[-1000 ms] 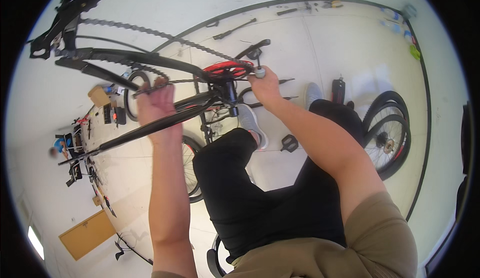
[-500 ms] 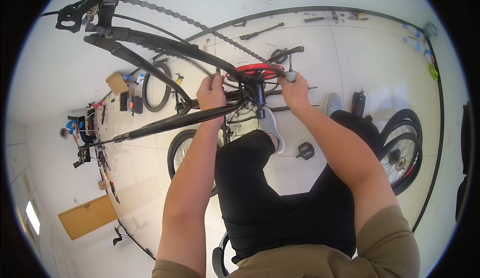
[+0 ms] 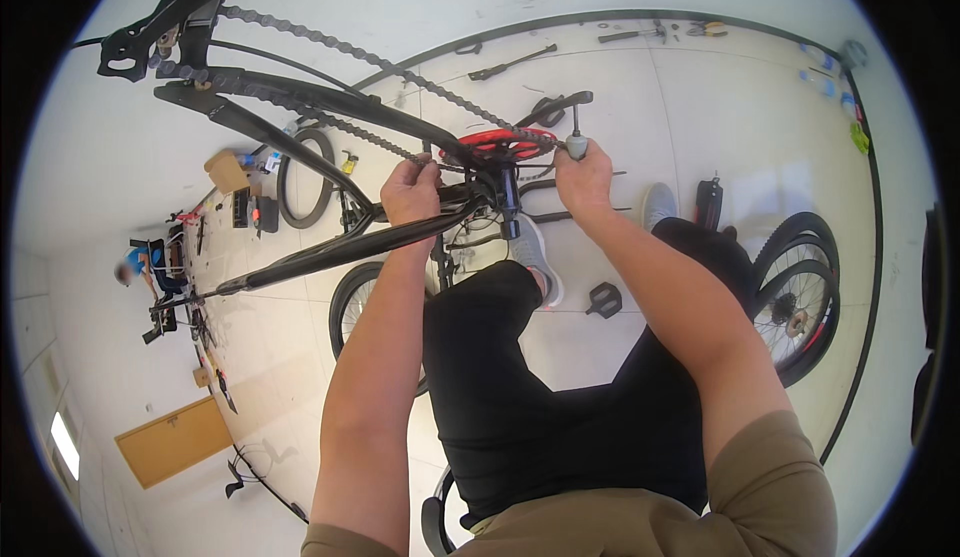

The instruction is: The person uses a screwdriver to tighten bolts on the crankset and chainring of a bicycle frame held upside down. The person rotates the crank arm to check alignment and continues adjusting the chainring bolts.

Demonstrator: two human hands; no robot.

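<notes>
Pinching the bicycle chain point(image 3: 350, 129) along its near run, left of the red chainring point(image 3: 492, 139), are the left hand's point(image 3: 410, 194) fingers, while the right hand's point(image 3: 586, 177) grip a grey cylindrical handle point(image 3: 577, 146) near the crank arm point(image 3: 563, 104).

The head view looks out from the wearer's own head, through the left of two side-by-side fisheye lenses, steeply down and forward onto the grip of the left hand point(image 3: 410, 197) and right hand point(image 3: 585, 177). The picture is upright and unmirrored. Nearest the lens, below the grip, come the shirt point(image 3: 640, 522) and trousers point(image 3: 560, 422); beyond the grip lies the floor point(image 3: 700, 107), farther off, its edges bending around it.
</notes>
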